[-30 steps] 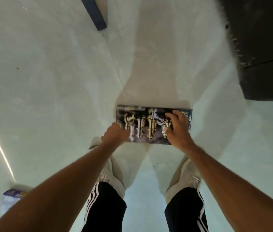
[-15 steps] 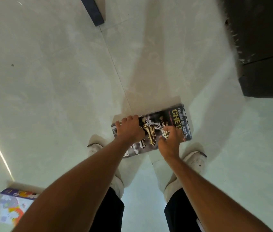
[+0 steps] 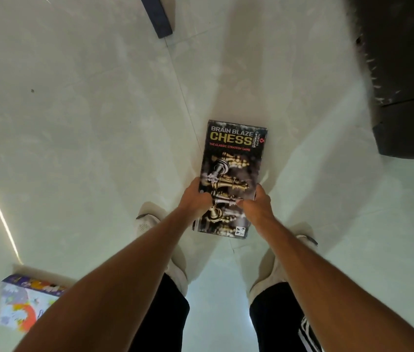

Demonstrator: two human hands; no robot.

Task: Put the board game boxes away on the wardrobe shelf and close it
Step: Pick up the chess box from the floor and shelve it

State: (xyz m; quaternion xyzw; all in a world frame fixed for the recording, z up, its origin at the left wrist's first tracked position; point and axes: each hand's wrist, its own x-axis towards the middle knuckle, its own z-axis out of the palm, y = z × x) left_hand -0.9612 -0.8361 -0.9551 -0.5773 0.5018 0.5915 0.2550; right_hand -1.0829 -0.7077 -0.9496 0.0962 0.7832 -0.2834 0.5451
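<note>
Between the shoes point(image 3: 147, 224) and a little farther out, the chess box point(image 3: 236, 141) is held lengthwise, with its title end far and its other end near the person. It appears lifted clear of the floor point(image 3: 73, 123), though a view from straight above does not settle that. The left hand point(image 3: 195, 201) clamps the left long edge and the right hand point(image 3: 258, 207) the right one, both close to the near end. The thumbs lie across the lid and the fingers curl underneath, out of sight. With the grip so close to one end, the far end will likely want to dip. It would be best to level the box, or slide both hands toward its middle, before rising. A loose lid could slip if the box tips, so lid and base should be squeezed together at the edges. A second box point(image 3: 23, 301), brightly printed, lies on the floor at the near left, not yet collected. Some dark furniture point(image 3: 409, 59) stands at the far right; whether it is the wardrobe cannot be told. No shelf is in view, so it is wise to look up and find it before stepping off.
</note>
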